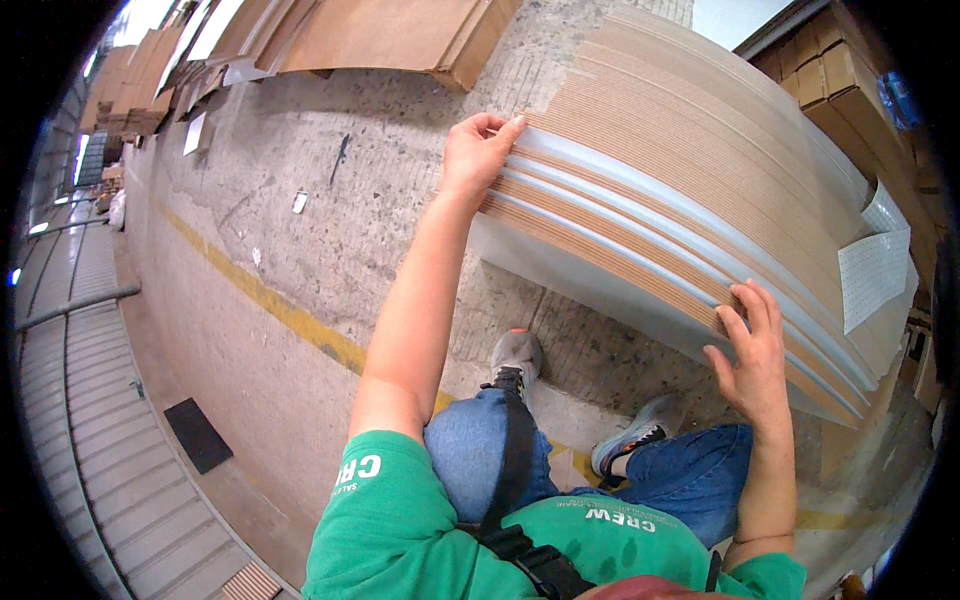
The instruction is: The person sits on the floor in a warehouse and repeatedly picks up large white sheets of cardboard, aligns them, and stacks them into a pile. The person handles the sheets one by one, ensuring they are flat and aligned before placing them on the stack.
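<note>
A tall stack of flat brown cardboard sheets [690,130] stands in front of me, its many edges showing as thin lines. Several pale whitish layers [620,192] run between the brown ones. My left hand [480,152] is at the stack's left corner, thumb and fingers pinched on a cardboard sheet's edge. Along the near side, toward the right, my right hand [757,350] has its fingers spread, fingertips at the sheet edges. It grips nothing that I can see. A white perforated sheet [875,272] hangs over the stack's right end.
More flat brown cardboard [385,40] lies at the far left. Brown boxes [825,75] are piled at the far right. On the concrete floor are a yellow line [270,297], a small white scrap [300,202] and a dark mat [198,436]. My shoes [517,355] are close to the stack.
</note>
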A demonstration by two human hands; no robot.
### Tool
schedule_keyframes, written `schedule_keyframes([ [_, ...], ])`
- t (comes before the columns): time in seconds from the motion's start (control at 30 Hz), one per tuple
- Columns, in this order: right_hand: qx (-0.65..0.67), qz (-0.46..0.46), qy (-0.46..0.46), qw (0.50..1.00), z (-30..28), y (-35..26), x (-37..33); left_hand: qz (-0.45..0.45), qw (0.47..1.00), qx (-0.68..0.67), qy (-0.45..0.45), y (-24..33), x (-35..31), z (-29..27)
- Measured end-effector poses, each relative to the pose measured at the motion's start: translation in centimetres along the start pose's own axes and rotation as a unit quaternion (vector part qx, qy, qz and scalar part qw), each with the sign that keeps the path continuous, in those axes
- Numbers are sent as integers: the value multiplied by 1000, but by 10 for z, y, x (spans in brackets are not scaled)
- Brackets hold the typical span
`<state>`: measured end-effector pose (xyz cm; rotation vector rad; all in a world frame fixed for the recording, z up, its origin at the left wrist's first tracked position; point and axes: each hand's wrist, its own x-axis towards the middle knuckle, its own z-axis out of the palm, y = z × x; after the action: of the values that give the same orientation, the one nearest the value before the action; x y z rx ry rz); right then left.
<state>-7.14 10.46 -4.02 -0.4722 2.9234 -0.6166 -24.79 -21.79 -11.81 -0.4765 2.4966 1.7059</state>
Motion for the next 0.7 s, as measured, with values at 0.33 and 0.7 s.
schedule_keyframes([
  [0.33,-11,-1,1,1000,-1,3,0,-29,999,-27,21,8,-1,1],
  [0.7,-14,-9,-7,1000,0,-12,-5,-43,997,-63,25,8,-12,-11],
])
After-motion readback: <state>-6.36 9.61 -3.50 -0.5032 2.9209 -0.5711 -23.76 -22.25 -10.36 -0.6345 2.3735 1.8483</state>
